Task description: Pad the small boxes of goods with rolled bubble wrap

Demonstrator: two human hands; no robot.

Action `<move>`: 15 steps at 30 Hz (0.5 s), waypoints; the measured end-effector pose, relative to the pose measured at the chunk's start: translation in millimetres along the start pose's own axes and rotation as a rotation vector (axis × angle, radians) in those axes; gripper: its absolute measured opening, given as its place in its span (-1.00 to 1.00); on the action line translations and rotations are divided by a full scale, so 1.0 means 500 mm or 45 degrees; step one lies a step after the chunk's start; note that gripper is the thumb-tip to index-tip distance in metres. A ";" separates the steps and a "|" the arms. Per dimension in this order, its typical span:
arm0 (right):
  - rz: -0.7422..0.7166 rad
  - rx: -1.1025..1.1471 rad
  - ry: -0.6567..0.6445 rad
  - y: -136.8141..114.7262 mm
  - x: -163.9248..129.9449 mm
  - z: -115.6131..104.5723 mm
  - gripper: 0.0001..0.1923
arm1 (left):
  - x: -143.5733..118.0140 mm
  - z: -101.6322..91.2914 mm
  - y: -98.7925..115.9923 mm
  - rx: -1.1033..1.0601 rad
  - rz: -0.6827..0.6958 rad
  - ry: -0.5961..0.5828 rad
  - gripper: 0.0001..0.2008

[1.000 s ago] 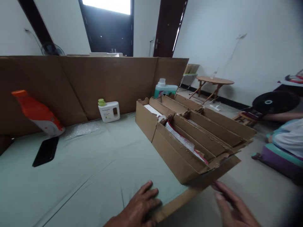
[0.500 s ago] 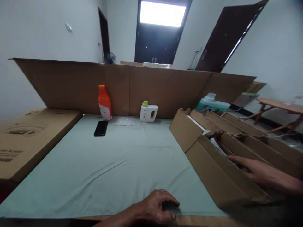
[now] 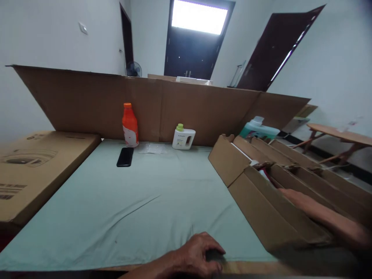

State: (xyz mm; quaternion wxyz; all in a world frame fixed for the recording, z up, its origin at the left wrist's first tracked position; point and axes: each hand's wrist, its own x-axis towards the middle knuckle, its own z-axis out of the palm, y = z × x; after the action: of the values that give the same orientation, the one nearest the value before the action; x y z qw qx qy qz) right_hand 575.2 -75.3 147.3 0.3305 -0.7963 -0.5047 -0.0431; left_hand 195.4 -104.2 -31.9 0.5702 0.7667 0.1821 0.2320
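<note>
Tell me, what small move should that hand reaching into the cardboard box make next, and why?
Probably close the fingers on the red-and-white packet and draw it out. The right hand is already down inside the near slot of the divided cardboard box, reaching towards that packet, though its fingertips are hidden by the wall. The left hand rests at the edge of the green cloth.

Left hand [image 3: 200, 255] curled on green cloth [image 3: 130, 201]; right hand [image 3: 293, 195] inside cardboard box [image 3: 261, 205].
</note>
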 end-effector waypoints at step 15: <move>-0.546 -0.258 -0.174 -0.433 0.177 0.096 -0.60 | -0.033 -0.127 0.004 0.235 -0.038 0.371 -0.68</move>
State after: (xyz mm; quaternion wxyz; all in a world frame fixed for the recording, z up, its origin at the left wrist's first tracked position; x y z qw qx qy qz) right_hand 425.0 79.5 250.0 0.1974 -0.7012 -0.6764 -0.1088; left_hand 146.1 -63.5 -17.1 0.4682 0.7713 0.2949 0.3145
